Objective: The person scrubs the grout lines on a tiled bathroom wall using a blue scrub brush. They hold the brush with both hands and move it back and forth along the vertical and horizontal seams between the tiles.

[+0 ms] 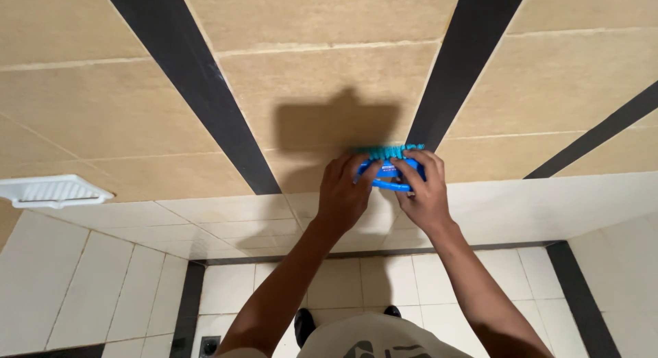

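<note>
A blue scrubbing brush (388,168) with teal bristles is pressed bristles-first against the beige wall tiles (322,77), just above where they meet the white tiles. My left hand (345,192) grips the brush's left end, fingers curled over its back. My right hand (420,190) clasps its right end the same way. Both arms reach forward from the bottom of the view. The brush's shadow falls on the beige tile above it.
Two black tile stripes (199,91) run up the beige wall on either side of the brush. A white soap rack (51,191) is mounted on the wall at the left. White floor tiles (343,282) with dark borders lie below, with my dark shoes visible.
</note>
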